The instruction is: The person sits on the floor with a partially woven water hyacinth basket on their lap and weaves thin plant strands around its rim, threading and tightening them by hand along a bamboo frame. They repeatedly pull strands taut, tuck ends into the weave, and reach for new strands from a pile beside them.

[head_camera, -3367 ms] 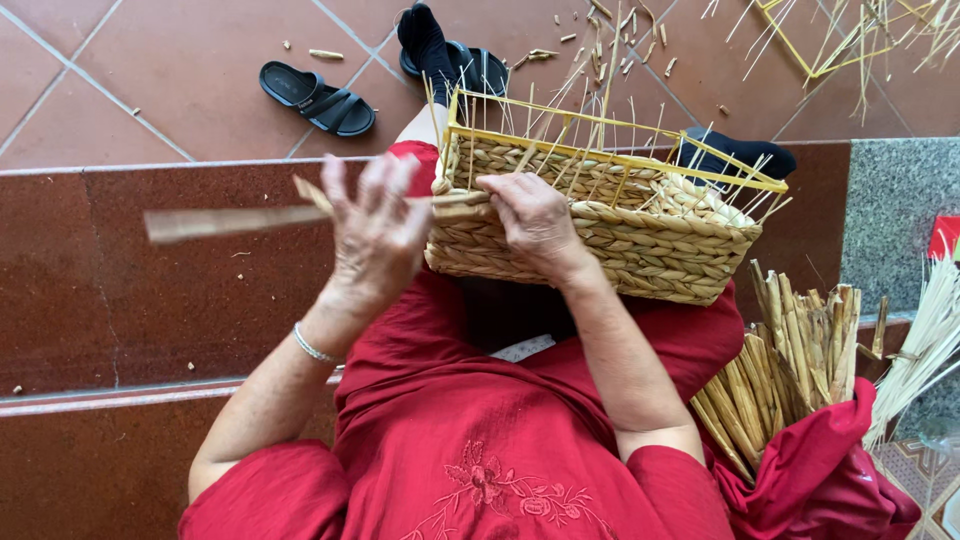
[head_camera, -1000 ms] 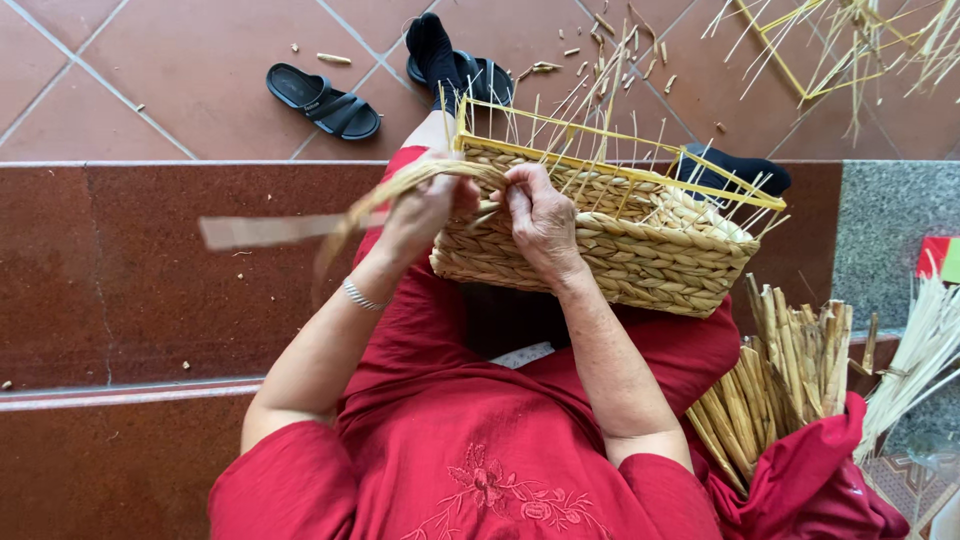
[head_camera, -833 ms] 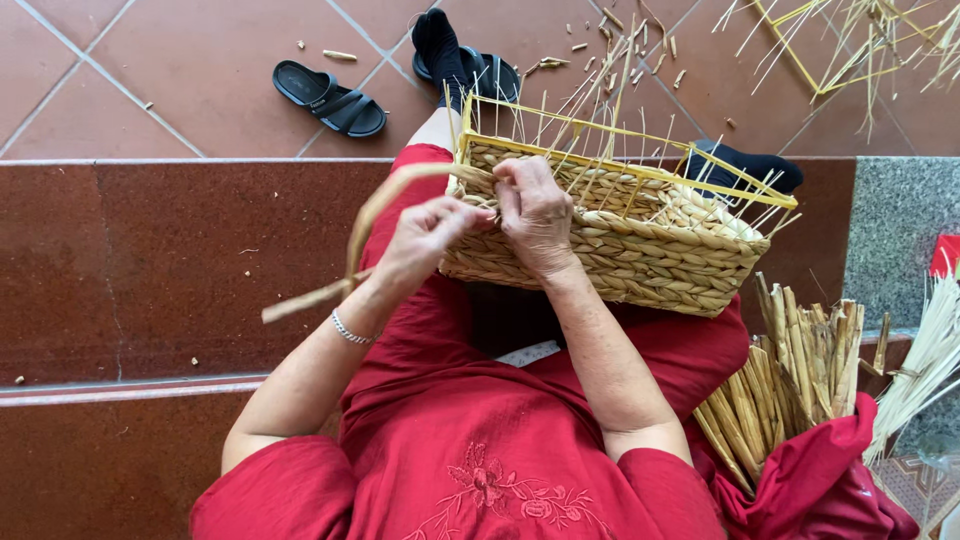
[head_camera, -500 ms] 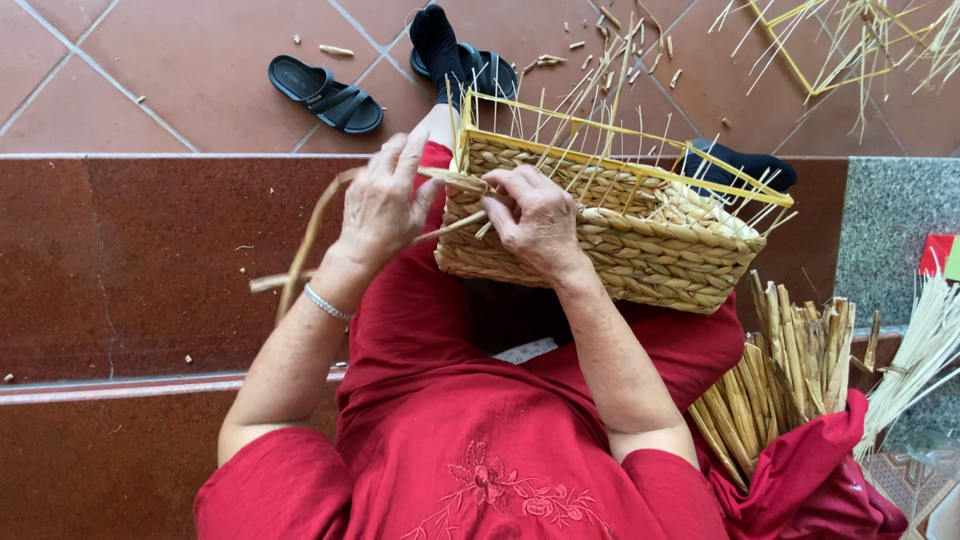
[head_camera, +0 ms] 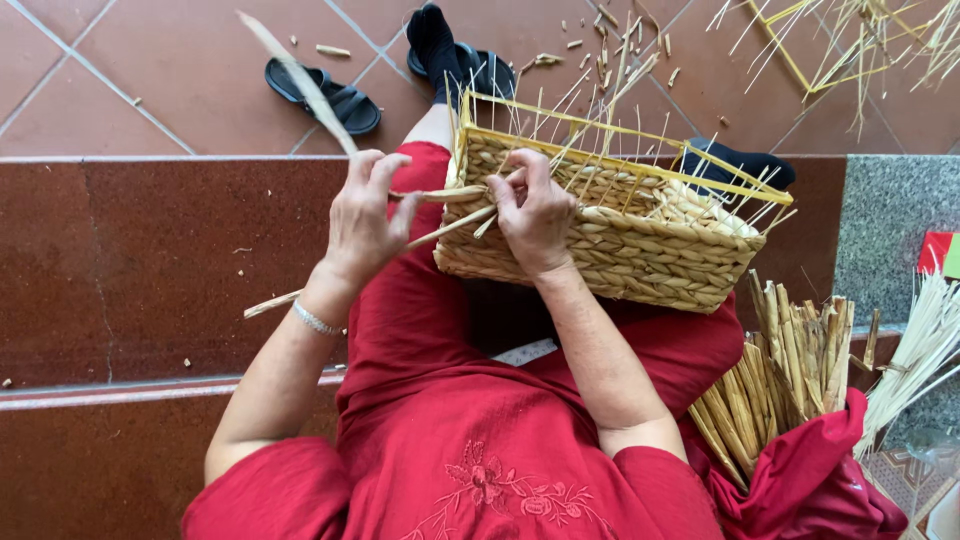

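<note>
Basket (head_camera: 640,250), half-woven rectangular wicker, rests on red-clad lap, bare stakes upright along rim. Left hand (head_camera: 362,215) fingers loosely spread, pinching long flat reed strand (head_camera: 300,80); strand tail, half second ago hanging low at left, now swung upward. Right hand (head_camera: 535,215) pinches weave at near corner. Judgement: new row being pulled tight.
</note>
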